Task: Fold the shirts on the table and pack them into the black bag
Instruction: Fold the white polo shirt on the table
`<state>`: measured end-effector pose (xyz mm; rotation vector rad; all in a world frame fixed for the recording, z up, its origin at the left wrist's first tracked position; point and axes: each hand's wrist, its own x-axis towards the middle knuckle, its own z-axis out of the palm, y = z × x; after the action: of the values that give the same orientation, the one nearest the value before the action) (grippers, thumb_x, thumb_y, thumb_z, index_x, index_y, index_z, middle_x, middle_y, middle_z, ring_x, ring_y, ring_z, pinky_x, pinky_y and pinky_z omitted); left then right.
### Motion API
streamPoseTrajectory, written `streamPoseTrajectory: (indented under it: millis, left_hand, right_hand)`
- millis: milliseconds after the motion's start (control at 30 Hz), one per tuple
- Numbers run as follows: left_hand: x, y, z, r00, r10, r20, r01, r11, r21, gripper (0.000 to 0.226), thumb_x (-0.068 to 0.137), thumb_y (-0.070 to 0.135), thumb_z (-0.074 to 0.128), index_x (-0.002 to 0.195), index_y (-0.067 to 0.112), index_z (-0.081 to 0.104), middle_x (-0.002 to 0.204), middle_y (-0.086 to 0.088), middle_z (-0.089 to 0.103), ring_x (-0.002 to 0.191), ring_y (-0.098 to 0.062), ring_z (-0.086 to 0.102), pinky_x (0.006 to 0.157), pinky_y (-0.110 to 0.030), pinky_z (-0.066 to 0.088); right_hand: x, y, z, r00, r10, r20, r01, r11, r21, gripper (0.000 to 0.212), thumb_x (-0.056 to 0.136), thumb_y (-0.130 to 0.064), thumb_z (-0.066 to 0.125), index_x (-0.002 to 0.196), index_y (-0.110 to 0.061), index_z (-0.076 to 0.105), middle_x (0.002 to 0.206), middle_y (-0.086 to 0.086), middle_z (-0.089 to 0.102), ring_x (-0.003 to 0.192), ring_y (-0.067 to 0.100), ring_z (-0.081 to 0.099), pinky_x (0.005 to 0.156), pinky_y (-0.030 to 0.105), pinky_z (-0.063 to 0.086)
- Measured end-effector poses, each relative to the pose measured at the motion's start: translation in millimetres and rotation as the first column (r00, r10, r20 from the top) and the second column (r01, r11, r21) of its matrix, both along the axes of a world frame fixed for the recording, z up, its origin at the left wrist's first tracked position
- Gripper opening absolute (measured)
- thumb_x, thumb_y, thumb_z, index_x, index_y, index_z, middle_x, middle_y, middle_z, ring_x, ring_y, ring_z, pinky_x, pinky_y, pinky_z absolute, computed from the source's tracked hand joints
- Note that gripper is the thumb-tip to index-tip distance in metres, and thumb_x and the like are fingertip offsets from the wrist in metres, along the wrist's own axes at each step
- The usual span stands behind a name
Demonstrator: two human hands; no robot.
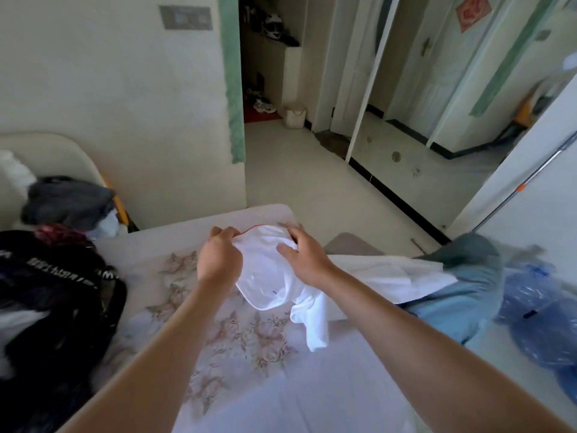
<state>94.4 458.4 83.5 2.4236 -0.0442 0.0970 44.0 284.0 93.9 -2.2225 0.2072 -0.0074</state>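
Observation:
A white shirt (268,276) with a red-edged collar lies bunched on the floral-covered table (243,339). My left hand (220,256) grips its upper left edge near the collar. My right hand (304,253) pinches the fabric at the upper right. Part of the shirt hangs down toward me. More white cloth (384,276) and a blue garment (462,289) lie to the right. The black bag (59,295) sits open at the table's left side, with white lettering on its strap.
A chair (53,170) behind the bag carries a heap of dark clothes (65,201). A blue plastic bundle (543,310) lies at the far right. Beyond the table's far edge is bare floor, a doorway and mirrored doors.

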Motion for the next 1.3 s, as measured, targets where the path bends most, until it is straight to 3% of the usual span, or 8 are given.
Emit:
streamPoseTrajectory:
  millis: [200, 467, 567, 633, 833, 1067, 1167, 1300]
  left_hand:
    - [-6.9, 60.5, -59.9, 0.938, -0.044, -0.343, 0.12, 0.972, 0.204, 0.056, 0.083, -0.001, 0.044, 0.13, 0.025, 0.06, 0.124, -0.009, 0.062, 0.109, -0.029, 0.059, 0.09, -0.037, 0.052]
    - [-25.7, 22.0, -113.1, 0.889, -0.368, -0.271, 0.439, 0.854, 0.278, 0.051, 0.086, 0.046, 0.064, 0.135, 0.042, 0.049, 0.145, 0.007, 0.038, 0.132, -0.018, 0.032, 0.109, -0.036, 0.028]
    - [-36.7, 5.6, -140.0, 0.74, -0.405, -0.537, 0.633, 0.688, 0.354, 0.082, 0.071, 0.065, 0.071, 0.143, 0.044, 0.036, 0.145, 0.004, 0.034, 0.131, -0.023, 0.034, 0.106, -0.04, 0.029]
    - [-38.5, 5.9, -155.4, 0.706, -0.362, -0.609, 0.662, 0.642, 0.386, 0.079, 0.078, 0.049, 0.072, 0.146, 0.039, 0.033, 0.142, 0.001, 0.042, 0.128, -0.025, 0.041, 0.104, -0.039, 0.033]
    - [7.1, 19.9, -148.1, 0.976, -0.186, -0.113, 0.213, 0.929, 0.304, 0.043, 0.087, -0.001, 0.057, 0.118, 0.026, 0.069, 0.109, 0.001, 0.067, 0.099, -0.026, 0.061, 0.082, -0.039, 0.053]
    - [22.6, 4.2, -131.9, 0.975, -0.068, 0.212, -0.012, 0.935, 0.354, 0.061, 0.058, -0.02, 0.047, 0.105, 0.016, 0.059, 0.102, -0.003, 0.053, 0.092, -0.024, 0.049, 0.08, -0.033, 0.045]
    - [12.2, -5.5, -147.2, 0.972, -0.216, -0.089, 0.228, 0.959, 0.166, 0.033, 0.079, -0.009, 0.051, 0.099, 0.016, 0.061, 0.097, 0.002, 0.055, 0.09, -0.022, 0.058, 0.071, -0.031, 0.05]
    - [-1.3, -19.3, -167.8, 0.823, -0.246, -0.512, 0.357, 0.925, 0.13, 0.044, 0.094, 0.037, 0.05, 0.136, 0.023, 0.052, 0.14, 0.002, 0.049, 0.126, -0.02, 0.047, 0.105, -0.038, 0.042]
  right_hand:
    - [-15.4, 18.2, -70.5, 0.916, 0.187, -0.354, -0.214, 0.976, -0.038, 0.054, 0.09, -0.023, 0.063, 0.141, -0.026, 0.048, 0.136, -0.011, 0.053, 0.127, 0.01, 0.049, 0.098, 0.022, 0.039]
    - [-17.0, -23.5, -129.7, 0.791, 0.223, -0.57, -0.488, 0.792, -0.368, 0.07, 0.082, -0.027, 0.066, 0.147, -0.029, 0.04, 0.148, -0.004, 0.043, 0.135, 0.022, 0.043, 0.11, 0.038, 0.036]
    - [-11.3, -23.9, -153.5, 0.781, 0.265, -0.565, -0.591, 0.606, -0.533, 0.04, 0.08, -0.034, 0.068, 0.119, -0.027, 0.062, 0.121, 0.003, 0.057, 0.115, 0.027, 0.054, 0.09, 0.035, 0.04]
    - [-5.8, -26.7, -166.1, 0.834, 0.265, -0.484, -0.521, 0.666, -0.534, 0.015, 0.086, -0.029, 0.06, 0.098, -0.022, 0.067, 0.104, 0.003, 0.064, 0.102, 0.028, 0.06, 0.079, 0.033, 0.04]
    - [39.3, -38.4, -163.4, 0.982, 0.179, -0.057, -0.188, 0.943, -0.274, 0.011, 0.094, -0.026, 0.06, 0.096, -0.017, 0.066, 0.089, 0.001, 0.066, 0.084, 0.023, 0.06, 0.071, 0.034, 0.046]
    - [56.7, -27.6, -164.1, 0.958, 0.185, 0.221, -0.052, 0.864, -0.501, 0.041, 0.075, 0.0, 0.068, 0.112, -0.012, 0.056, 0.1, 0.009, 0.056, 0.089, 0.031, 0.056, 0.072, 0.041, 0.051]
    - [44.4, -19.2, -172.2, 0.963, 0.269, 0.001, -0.257, 0.921, -0.291, 0.014, 0.087, -0.029, 0.063, 0.097, -0.021, 0.057, 0.083, -0.008, 0.057, 0.072, 0.014, 0.059, 0.062, 0.03, 0.048]
    - [31.7, -13.3, -196.1, 0.896, 0.336, -0.292, -0.443, 0.741, -0.505, 0.068, 0.07, -0.07, 0.053, 0.126, -0.033, 0.054, 0.126, -0.007, 0.052, 0.121, 0.017, 0.048, 0.1, 0.038, 0.042]
